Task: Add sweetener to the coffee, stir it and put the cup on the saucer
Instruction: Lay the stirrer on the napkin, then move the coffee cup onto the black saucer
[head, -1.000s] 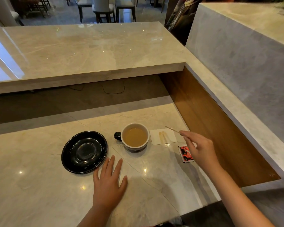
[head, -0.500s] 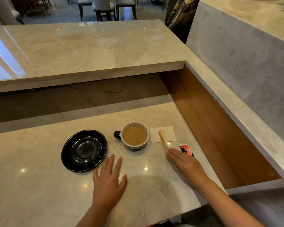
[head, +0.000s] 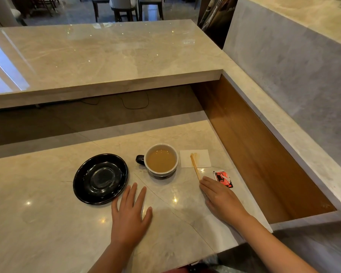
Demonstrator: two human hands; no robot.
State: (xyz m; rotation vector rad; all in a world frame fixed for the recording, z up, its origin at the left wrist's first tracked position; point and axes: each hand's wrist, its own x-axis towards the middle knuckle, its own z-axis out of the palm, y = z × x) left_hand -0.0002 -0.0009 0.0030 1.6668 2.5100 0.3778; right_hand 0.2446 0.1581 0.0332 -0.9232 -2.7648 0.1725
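A cup [head: 177,162] of light brown coffee stands on the marble counter, its dark handle pointing left. The black saucer [head: 100,179] lies bare just left of it. A wooden stir stick [head: 195,168] rests flat, its wet tip on a white napkin [head: 202,157] right of the cup. My right hand [head: 220,200] lies low on the counter with its fingertips at the stick's near end. A torn red sweetener sachet [head: 223,179] sits beside that hand. My left hand [head: 130,217] is flat, fingers spread, in front of the saucer.
A raised marble ledge [head: 106,62] runs across the back above the work surface. A wooden side panel [head: 250,146] and a grey stone wall [head: 295,75] close the right side. The counter's front edge is near my forearms.
My right hand carried the stick down from the air and laid it across the napkin and counter. It now rests behind the stick. My left hand has stayed put.
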